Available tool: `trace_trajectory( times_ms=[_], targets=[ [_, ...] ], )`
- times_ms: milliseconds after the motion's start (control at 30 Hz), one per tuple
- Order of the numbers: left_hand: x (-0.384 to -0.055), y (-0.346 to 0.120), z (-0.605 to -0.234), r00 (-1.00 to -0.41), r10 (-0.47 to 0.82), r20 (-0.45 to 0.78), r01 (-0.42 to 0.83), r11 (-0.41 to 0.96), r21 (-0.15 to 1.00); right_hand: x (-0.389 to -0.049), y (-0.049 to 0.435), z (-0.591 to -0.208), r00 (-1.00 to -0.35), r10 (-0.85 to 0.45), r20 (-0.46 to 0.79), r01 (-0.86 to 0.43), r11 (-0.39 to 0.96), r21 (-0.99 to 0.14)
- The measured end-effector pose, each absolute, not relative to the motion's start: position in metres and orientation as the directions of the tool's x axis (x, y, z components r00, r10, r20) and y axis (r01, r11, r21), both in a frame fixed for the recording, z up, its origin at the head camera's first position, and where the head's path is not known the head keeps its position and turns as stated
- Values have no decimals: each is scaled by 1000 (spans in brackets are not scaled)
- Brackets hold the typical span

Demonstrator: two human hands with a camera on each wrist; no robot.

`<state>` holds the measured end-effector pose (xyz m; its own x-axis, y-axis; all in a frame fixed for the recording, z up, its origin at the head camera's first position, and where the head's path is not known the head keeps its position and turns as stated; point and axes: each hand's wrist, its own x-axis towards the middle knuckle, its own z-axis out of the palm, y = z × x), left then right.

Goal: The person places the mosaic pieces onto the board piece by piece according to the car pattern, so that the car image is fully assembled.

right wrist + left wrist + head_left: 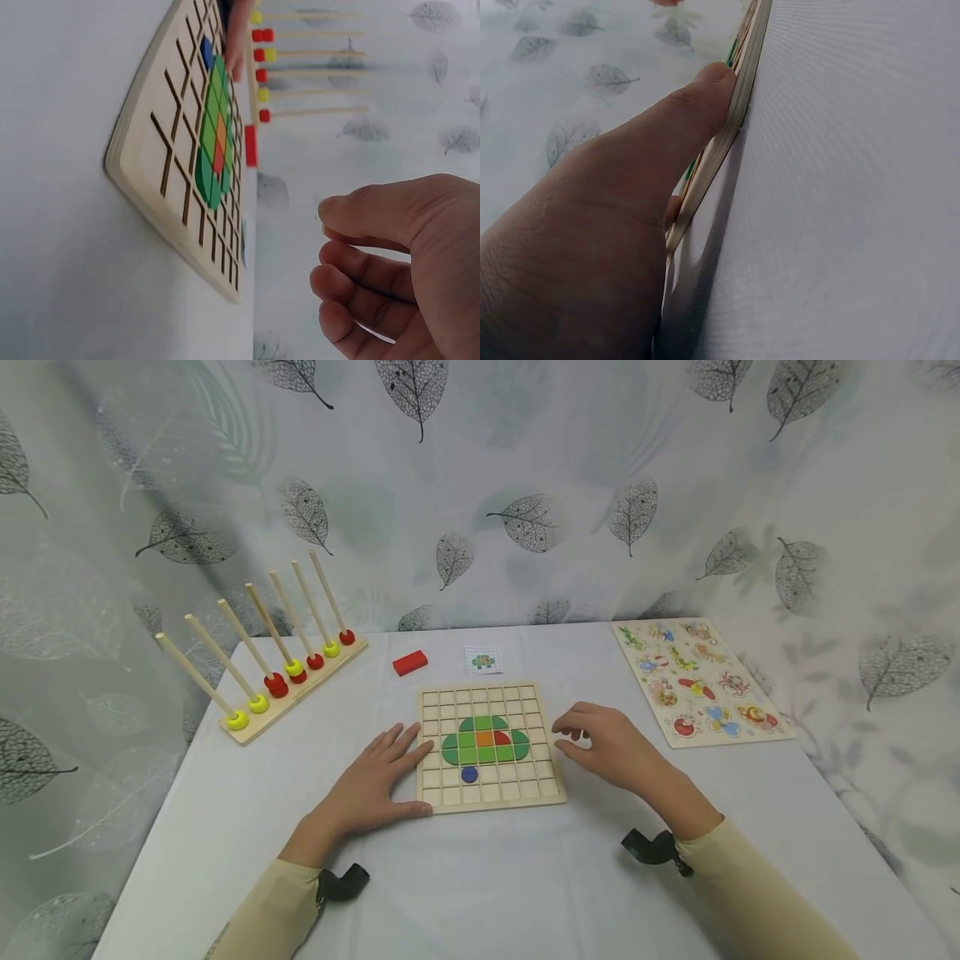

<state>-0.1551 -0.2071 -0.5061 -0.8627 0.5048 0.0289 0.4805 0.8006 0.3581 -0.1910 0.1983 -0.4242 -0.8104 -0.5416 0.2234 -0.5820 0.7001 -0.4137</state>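
Note:
A wooden grid board (528, 788) lies flat in front of me. Green, orange and red tiles (485, 741) form a rounded patch in its middle cells, and a dark blue round piece (469, 774) sits just below them. My left hand (377, 782) rests against the board's left side with its fingers spread; in the left wrist view its thumb (679, 116) touches the board's edge. Off the right edge hovers my right hand (617, 745), fingers loosely bent. Nothing shows between its thumb and fingers (367, 270) in the right wrist view.
A small pattern card (483, 660) and a red block (410, 662) lie behind the board. At the left stands a wooden peg rack (300, 689) with red and yellow beads. A picture puzzle board (701, 681) lies at the right. A leaf-print curtain (480, 468) hangs behind.

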Motion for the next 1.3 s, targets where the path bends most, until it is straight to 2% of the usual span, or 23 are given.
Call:
trace_trajectory(
  times_ms=[567, 833, 1300],
  targets=[
    [-155, -209, -506, -863, 504, 23, 478, 802, 357, -184, 260, -428, -888, -419, 189, -460, 794, -397],
    [-156, -209, -508, -861, 509, 19, 481, 800, 358, -184, 278, -436, -917, -387, 94, -389, 822, -416],
    [-155, -208, -506, -862, 506, 28, 480, 798, 365, -186, 294, -451, -911, -413, -19, -357, 809, -467]
  ],
)
